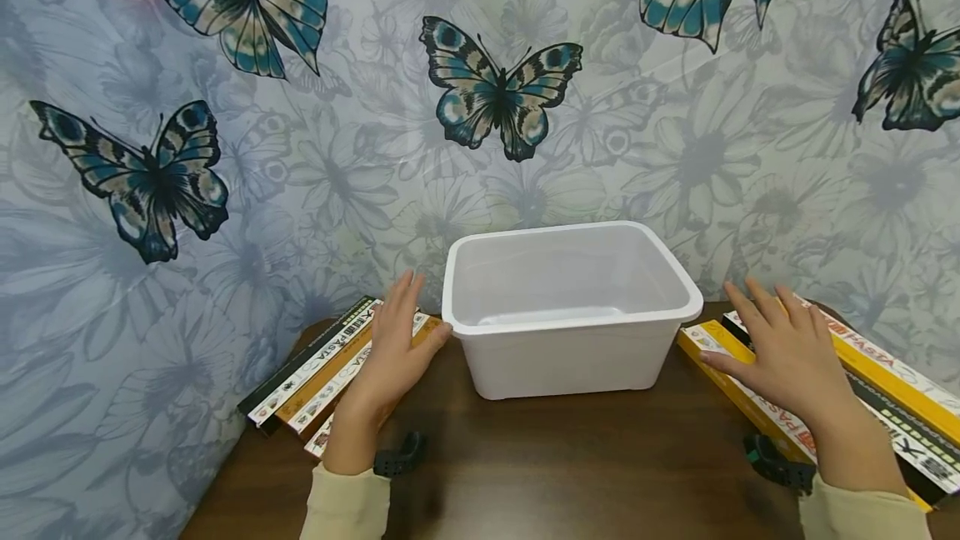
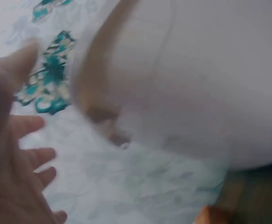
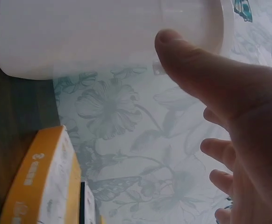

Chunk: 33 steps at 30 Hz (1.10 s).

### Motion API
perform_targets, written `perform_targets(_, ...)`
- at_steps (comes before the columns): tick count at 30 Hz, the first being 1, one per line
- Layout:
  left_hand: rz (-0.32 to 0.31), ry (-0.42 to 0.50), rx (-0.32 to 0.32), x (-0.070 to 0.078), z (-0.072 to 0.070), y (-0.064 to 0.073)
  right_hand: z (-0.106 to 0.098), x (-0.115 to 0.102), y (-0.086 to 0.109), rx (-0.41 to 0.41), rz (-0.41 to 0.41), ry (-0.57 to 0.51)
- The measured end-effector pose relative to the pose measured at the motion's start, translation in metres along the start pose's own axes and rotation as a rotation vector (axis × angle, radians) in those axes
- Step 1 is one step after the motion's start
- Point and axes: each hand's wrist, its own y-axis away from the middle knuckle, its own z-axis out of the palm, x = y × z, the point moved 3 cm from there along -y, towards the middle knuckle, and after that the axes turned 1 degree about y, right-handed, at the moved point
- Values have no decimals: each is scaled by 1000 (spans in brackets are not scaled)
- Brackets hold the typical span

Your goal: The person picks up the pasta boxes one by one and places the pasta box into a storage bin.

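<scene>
A white plastic tub (image 1: 570, 357) stands on the brown table between my hands, its inside bare. My left hand (image 1: 393, 357), fingers spread, hovers at the tub's left side over several long narrow boxes (image 1: 322, 377) in black, orange and white. In the left wrist view the thumb and fingers are apart from the tub (image 2: 196, 84), holding nothing. My right hand (image 1: 795, 357) is spread above more long boxes (image 1: 892, 348), yellow, black and white, to the right of the tub. The right wrist view shows its thumb overlapping the tub (image 3: 103, 37) and a yellow box (image 3: 33, 182) lower left.
A wall covering with butterflies (image 1: 502, 90) and pale flowers rises right behind the table (image 1: 540, 465). Dark straps with small devices (image 1: 401, 454) sit at both wrists, below light sleeves (image 1: 347, 502).
</scene>
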Motion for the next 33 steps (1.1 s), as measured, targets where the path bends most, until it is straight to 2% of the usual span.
perform_targets(4, 36, 269, 62, 1, 12, -8, 3, -2, -5, 35, -52, -7)
perform_targets(7, 31, 415, 99, 3, 25, -17, 0, 2, -2, 64, -78, 8)
perform_targets(11, 71, 538, 169, 2, 36, -29, -4, 9, -2, 59, -95, 19)
perform_targets(14, 107, 624, 187, -1, 42, -35, -8, 17, 1, 29, -89, 32)
perform_targets(18, 122, 720, 206, -7, 50, -36, -11, 31, 7, -15, -51, 37)
perform_targets(22, 176, 765, 258, -15, 58, -34, -13, 44, 14, -89, 11, 22)
perform_targets(26, 263, 730, 300, -21, 64, -32, -15, 57, 20, -170, 69, -11)
perform_targets(30, 331, 711, 315, -24, 68, -32, -20, 72, 27, -154, 103, -72)
perform_targets(33, 358, 718, 329, -25, 69, -34, -21, 85, 32, -138, 149, -115)
